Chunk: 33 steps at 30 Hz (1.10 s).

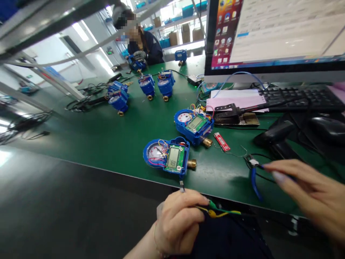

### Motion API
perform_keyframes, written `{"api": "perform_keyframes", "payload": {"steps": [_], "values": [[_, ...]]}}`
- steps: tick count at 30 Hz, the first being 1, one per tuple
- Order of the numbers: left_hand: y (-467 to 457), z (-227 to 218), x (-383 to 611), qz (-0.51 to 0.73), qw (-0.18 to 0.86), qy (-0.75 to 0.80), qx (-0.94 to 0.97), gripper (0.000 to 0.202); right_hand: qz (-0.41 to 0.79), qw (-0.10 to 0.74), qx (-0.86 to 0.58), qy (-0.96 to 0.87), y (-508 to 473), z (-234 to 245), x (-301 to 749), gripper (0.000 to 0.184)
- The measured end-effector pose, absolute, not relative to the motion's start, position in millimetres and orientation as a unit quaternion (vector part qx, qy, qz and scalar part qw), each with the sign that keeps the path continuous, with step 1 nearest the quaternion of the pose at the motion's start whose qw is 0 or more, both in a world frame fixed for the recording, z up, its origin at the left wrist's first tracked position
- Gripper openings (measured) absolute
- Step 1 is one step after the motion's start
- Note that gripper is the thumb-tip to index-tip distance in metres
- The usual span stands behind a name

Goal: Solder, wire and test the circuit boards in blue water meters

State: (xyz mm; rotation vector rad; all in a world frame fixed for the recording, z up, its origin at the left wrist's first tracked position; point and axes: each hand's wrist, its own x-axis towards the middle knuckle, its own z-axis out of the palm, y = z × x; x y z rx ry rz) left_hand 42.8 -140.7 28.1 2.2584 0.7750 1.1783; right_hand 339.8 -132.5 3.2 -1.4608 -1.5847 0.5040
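Note:
My left hand (179, 219) is closed at the front edge of the table, pinching green and yellow clip leads (212, 212). A small dark pronged connector (182, 185) sticks up beyond its fingers. Just past it lies an opened blue water meter (167, 156) with a round dial, a green circuit board and a lit-grey display. Behind that one is a second opened blue meter (194, 126), loose wires at its top. My right hand (309, 190), smeared by motion, has thumb and finger closed at one handle of blue-handled pliers (254, 181). The pliers' jaws point away over the table.
Several blue meters (147, 86) stand farther back on the green table (91, 133). A red-labelled strip (221, 141), a black barcode scanner (277, 136), a keyboard (302, 97) and a monitor (277, 36) are at the right. Across the table sits a person (151, 46) handling a meter.

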Motion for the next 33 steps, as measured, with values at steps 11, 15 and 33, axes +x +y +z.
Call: {"api": "perform_keyframes", "payload": {"steps": [11,15,33], "values": [[-137.3,22.6,25.9,0.525,0.342,0.306,0.717,0.017,0.457,0.357,-0.407,-0.705,-130.8,24.8,183.7,0.012],[-135.1,19.5,16.3,0.472,0.196,0.286,0.811,0.018,0.517,0.34,-0.434,-0.655,-127.6,24.8,174.8,0.013],[-117.7,4.5,21.2,0.543,-0.093,0.351,0.757,0.039,0.747,0.356,-0.347,-0.441,-124.4,29.5,173.0,0.027]]}}
